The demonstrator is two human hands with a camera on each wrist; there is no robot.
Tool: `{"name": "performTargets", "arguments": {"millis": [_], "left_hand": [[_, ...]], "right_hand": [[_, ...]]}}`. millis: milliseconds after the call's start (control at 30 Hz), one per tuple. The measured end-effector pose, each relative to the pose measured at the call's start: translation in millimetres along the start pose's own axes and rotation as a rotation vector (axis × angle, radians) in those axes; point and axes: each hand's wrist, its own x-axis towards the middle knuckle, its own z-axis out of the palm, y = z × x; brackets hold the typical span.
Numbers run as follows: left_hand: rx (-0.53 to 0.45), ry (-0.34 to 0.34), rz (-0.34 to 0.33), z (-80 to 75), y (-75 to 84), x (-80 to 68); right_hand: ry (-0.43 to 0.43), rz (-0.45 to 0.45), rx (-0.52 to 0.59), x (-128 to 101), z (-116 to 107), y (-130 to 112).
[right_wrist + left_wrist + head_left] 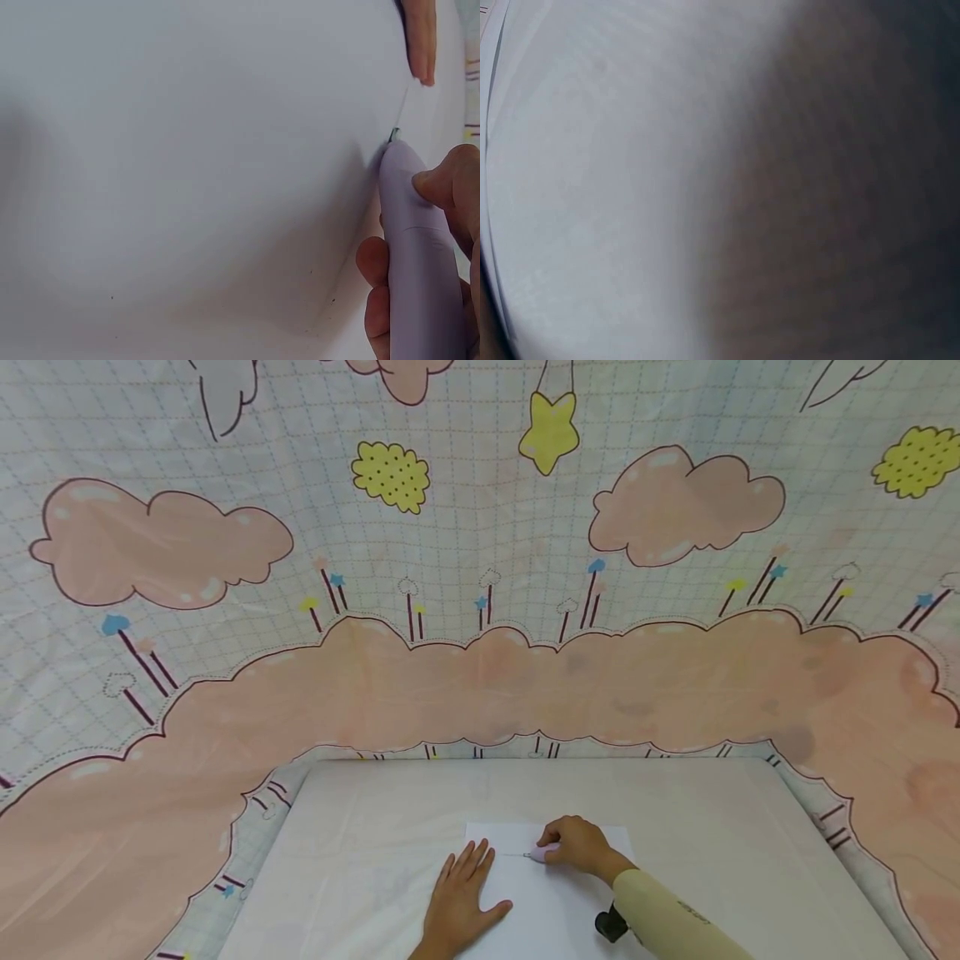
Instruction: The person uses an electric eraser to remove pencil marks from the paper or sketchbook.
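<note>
A white paper sheet (551, 906) lies on the table. My left hand (461, 897) rests flat on the sheet's left side, fingers spread. My right hand (581, 845) grips a thick lilac pen-shaped tool (543, 853); its exact kind is unclear. In the right wrist view, the thumb presses on the side of the lilac tool (421, 247) and curled fingers wrap beneath. The tool's narrow metal tip (394, 135) meets the paper at a thin faint line (403, 105) that runs toward the left hand's fingertips. A blurred dark shape fills much of the left wrist view.
The white-covered table (360, 827) stretches around the sheet. Behind it hangs a cloth (480, 685) printed with clouds and stars. A black device (611, 925) sits under the right forearm. A few dark specks (334, 301) dot the white surface.
</note>
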Motion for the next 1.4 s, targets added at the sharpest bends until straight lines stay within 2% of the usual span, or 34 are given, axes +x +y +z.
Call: {"name": "performTargets", "arguments": {"millis": [400,800,1133,1400], "left_hand": [[-0.004,-0.011,-0.007,0.1,-0.2,0.9],[-0.007,-0.004,-0.005,2.5,-1.4,1.2],[-0.006,0.003,-0.001,1.6,-0.5,1.2],[-0.01,-0.022,-0.006,-0.2,-0.5,2.0]], "right_hand": [[-0.005,0.017,-0.013,1.0,0.4,2.4],[-0.002,0.046,-0.023,-7.9,-10.5,10.2],[0.005,0.023,-0.019,-4.9,-9.1,8.5],[0.007,-0.013,-0.02,-2.6,-6.0,2.2]]}}
